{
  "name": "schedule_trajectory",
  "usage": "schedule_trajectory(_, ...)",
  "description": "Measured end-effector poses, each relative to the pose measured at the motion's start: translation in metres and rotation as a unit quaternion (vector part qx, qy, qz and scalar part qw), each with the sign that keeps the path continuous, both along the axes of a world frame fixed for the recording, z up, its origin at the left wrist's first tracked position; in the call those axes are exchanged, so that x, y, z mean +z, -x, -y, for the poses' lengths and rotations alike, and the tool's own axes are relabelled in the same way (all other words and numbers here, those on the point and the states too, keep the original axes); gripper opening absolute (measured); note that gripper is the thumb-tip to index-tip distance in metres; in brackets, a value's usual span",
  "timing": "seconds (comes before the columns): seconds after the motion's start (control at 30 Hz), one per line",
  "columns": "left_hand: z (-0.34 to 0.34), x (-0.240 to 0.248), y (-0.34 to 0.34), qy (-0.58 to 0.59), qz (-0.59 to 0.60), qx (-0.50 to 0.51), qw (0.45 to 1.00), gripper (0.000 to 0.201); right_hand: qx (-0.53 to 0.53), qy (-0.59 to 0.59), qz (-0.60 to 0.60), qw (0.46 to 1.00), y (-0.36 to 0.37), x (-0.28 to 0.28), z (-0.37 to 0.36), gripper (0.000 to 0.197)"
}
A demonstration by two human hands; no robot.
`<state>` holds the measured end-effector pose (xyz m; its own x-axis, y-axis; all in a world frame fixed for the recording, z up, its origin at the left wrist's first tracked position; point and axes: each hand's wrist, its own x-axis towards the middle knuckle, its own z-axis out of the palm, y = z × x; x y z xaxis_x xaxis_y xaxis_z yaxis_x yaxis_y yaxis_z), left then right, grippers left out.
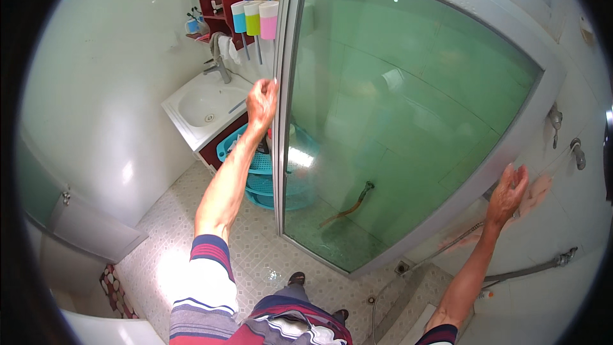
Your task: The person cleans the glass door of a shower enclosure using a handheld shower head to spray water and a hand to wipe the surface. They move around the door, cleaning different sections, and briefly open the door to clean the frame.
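A large glass shower panel (pixel 408 108) with greenish panes and a grey metal frame stands upright in front of me. My left hand (pixel 262 103) is closed at the frame's left upright, fingers curled against its edge. Out at the panel's right side, my right hand (pixel 506 195) grips the frame's edge with bent fingers; part of its hold is hidden. Both arms are stretched wide. Through the glass a short brown hose (pixel 348 212) shows on a wall fitting.
A white washbasin (pixel 198 107) with a tap is behind my left hand. Coloured cup holders (pixel 253 19) hang above it. Turquoise plastic baskets (pixel 258 185) stand beside the panel. Pipe fittings (pixel 578 153) and hoses (pixel 530 275) run along the right wall. The floor (pixel 242 243) is patterned tile.
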<state>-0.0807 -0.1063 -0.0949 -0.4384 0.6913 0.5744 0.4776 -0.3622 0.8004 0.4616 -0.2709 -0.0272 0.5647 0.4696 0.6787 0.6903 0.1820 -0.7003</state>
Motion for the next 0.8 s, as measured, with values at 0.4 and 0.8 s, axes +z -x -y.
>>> schedule_trajectory(0.4,-0.089,0.026,0.035,0.120,0.049,-0.175,0.976,0.076,0.074,0.011,-0.160,0.984,-0.028,0.008,-0.058,0.076)
schedule_trajectory(0.8,-0.084,0.019,0.029,0.137,0.064,-0.179,0.972,0.074,-0.122,0.008,-0.119,0.985,-0.016,0.000,-0.079,0.071)
